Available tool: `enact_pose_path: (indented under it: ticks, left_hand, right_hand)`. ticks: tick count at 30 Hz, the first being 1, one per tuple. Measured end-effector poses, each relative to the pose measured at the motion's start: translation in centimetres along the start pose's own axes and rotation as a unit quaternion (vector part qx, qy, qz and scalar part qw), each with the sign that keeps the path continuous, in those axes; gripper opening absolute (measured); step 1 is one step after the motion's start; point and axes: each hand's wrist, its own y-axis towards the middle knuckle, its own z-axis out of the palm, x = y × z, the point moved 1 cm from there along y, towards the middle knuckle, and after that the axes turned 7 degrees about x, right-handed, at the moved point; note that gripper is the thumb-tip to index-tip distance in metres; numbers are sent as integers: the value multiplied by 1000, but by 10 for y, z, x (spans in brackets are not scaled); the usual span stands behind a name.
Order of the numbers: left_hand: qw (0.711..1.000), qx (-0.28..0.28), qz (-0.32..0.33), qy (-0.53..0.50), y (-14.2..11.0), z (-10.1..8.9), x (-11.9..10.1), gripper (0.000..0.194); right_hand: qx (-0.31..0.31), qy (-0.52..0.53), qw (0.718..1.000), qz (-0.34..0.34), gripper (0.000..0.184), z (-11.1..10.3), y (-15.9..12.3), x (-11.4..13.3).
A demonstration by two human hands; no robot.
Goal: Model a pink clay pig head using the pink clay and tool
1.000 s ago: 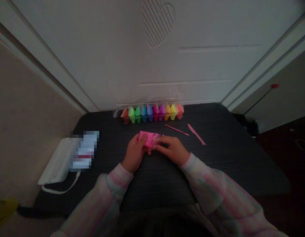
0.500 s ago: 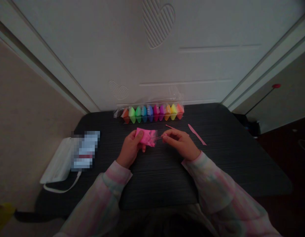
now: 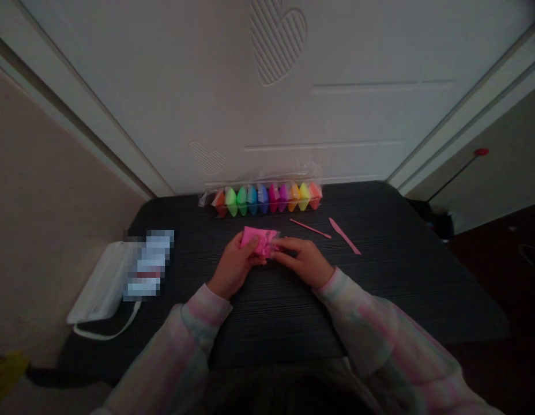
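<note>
A small clear packet of bright pink modelling clay [image 3: 259,240] is held above the dark table. My left hand [image 3: 233,263] is closed on its left part, with the thumb lying across the front. At the packet's right end, my right hand [image 3: 302,259] pinches the loose clear plastic between thumb and fingers. Just beyond my right hand lie a thin pink modelling tool [image 3: 311,228] and a pink plastic knife [image 3: 344,235], both flat on the table.
Along the back edge stands a clear pack of coloured clay packets [image 3: 263,199], in front of a white panel with hearts [image 3: 278,43]. On the left lie a blurred-out phone-like object [image 3: 150,265], a white case [image 3: 101,282] and a white cable [image 3: 107,336]. The black tabletop [image 3: 276,323] has rounded corners.
My right hand has moved left, up against the packet, and its fingers now grip the packet's end. The packet has shifted slightly right. The thin tool is more fully uncovered.
</note>
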Motion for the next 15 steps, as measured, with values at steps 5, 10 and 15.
enact_pose_path:
  ticks: [5,10,15]
  left_hand:
    - [999,31,-38,0,-2,1,-5,39]
    - [999,35,-27,23,-3,2,-6,38]
    - [996,33,17,86,-3,1,-5,36]
  right_hand:
    - [-9,1,1000,17,18,-4,0,0]
    - [-11,75,995,60,18,-2,0,0]
    - [23,154,984,89,17,-3,1,0]
